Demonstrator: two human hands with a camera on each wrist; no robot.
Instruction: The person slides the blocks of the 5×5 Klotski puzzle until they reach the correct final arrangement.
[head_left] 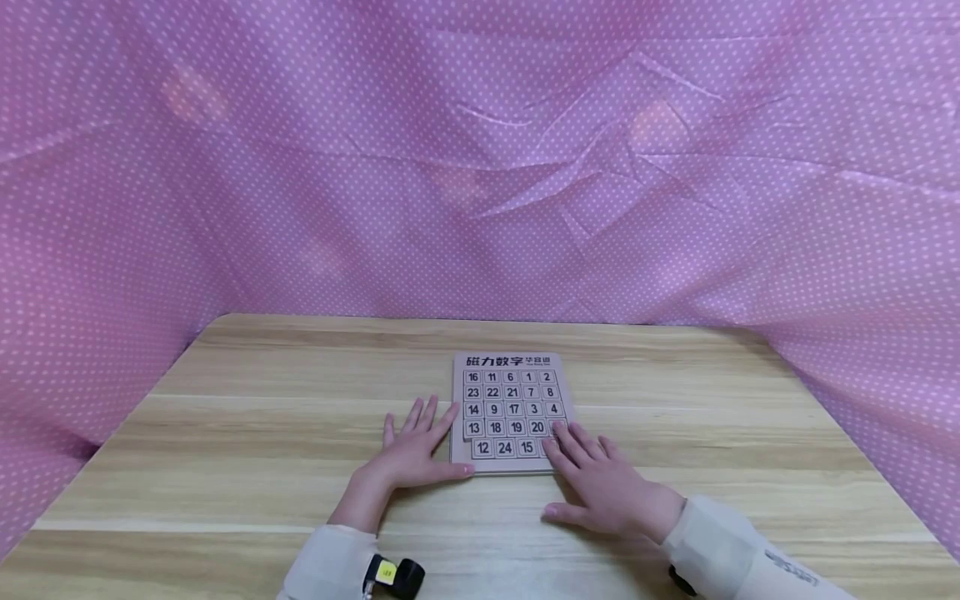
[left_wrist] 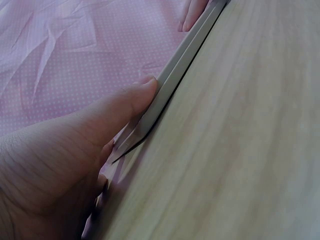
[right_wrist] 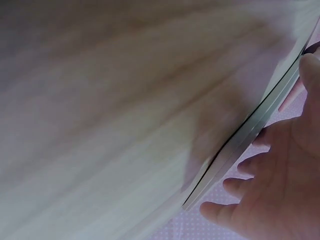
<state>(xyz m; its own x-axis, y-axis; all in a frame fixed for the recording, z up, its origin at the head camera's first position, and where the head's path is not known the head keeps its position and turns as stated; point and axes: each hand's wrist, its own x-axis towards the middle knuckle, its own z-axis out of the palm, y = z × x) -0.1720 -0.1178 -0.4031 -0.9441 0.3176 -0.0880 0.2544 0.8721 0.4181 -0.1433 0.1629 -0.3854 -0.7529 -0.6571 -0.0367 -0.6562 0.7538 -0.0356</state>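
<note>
A number sliding puzzle (head_left: 459, 454) lies flat near the middle of the table, with rows of square numbered tiles under a dark printed heading. Its bottom row, with tiles 12, 24 and 15, sits slightly right of the rows above. My left hand (head_left: 412, 457) is spread at the board's left side, index fingertip by the edge and thumb resting on the lower left corner. In the left wrist view that thumb (left_wrist: 135, 97) lies against the board's rim. Fingertips of my right hand (head_left: 603, 490) rest over the lower right tiles, hiding some of them; its thumb is extended on the near side.
The light wood-grain table (head_left: 262, 433) stretches out around the board. Pink polka-dot cloth (head_left: 480, 167) hangs behind the table and along both sides. A small black camera (head_left: 405, 577) is strapped at my left wrist, over a pale sleeve (head_left: 330, 562).
</note>
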